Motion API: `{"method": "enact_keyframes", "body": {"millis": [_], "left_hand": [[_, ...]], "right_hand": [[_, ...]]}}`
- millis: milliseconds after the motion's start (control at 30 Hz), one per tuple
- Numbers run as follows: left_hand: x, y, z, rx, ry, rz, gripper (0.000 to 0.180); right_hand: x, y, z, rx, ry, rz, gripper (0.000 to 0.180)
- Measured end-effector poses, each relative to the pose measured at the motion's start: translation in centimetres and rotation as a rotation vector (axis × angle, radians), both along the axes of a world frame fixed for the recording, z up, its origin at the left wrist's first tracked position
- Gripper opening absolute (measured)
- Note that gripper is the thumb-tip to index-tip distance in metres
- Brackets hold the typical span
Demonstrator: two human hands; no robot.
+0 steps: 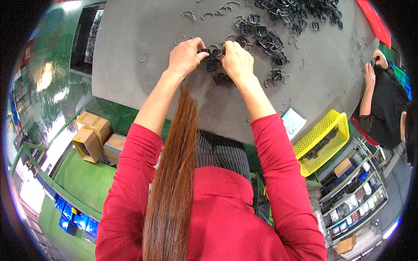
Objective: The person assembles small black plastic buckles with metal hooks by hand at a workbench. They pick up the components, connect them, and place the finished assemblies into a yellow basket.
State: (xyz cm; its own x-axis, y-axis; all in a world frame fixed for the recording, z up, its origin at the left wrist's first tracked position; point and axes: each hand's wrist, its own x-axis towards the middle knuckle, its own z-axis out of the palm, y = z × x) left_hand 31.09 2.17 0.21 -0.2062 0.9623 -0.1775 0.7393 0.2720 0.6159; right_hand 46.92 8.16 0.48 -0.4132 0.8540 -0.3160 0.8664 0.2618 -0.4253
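Observation:
Over the grey table (143, 74), my left hand (185, 56) pinches the left end of a small black plastic buckle (212, 55). My right hand (238, 61) has its thumb and fingers closed on the right end of that piece. Fingertips cover part of it, so its exact shape is hard to make out. Just below, between my wrists, another dark piece (223, 79) lies on the tabletop. To the right of my right hand, a loose trail of black buckles (272, 45) mixed with bent metal wire clips (292, 41) leads up to a bigger heap (300, 13).
More wire clips (188, 14) lie scattered at the far left. A yellow plastic basket (337, 135) with dark parts inside stands by the table's near right edge, beside a white sheet (294, 122). At the right, a co-worker's hands (375, 65) are over the table. Cardboard boxes (93, 126) stand lower left.

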Motion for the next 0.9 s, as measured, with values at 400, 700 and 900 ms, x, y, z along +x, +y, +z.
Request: {"method": "enact_keyframes", "body": {"millis": [400, 700, 900], "left_hand": [[-6.6, -2.9, 3.8, -0.095, -1.364, 0.077, 0.018], [-2.0, -5.1, 2.6, -0.237, -0.894, 0.468, 0.023], [2.9, -6.9, 0.8, -0.095, -0.506, 0.513, 0.022]], "right_hand": [[5.0, 0.9, 3.5, -1.028, 1.040, -0.443, 0.018], [-1.8, -1.6, 0.1, 0.046, 0.086, 0.314, 0.032], [5.1, 1.0, 1.8, -0.980, 0.738, -0.039, 0.019]]}}
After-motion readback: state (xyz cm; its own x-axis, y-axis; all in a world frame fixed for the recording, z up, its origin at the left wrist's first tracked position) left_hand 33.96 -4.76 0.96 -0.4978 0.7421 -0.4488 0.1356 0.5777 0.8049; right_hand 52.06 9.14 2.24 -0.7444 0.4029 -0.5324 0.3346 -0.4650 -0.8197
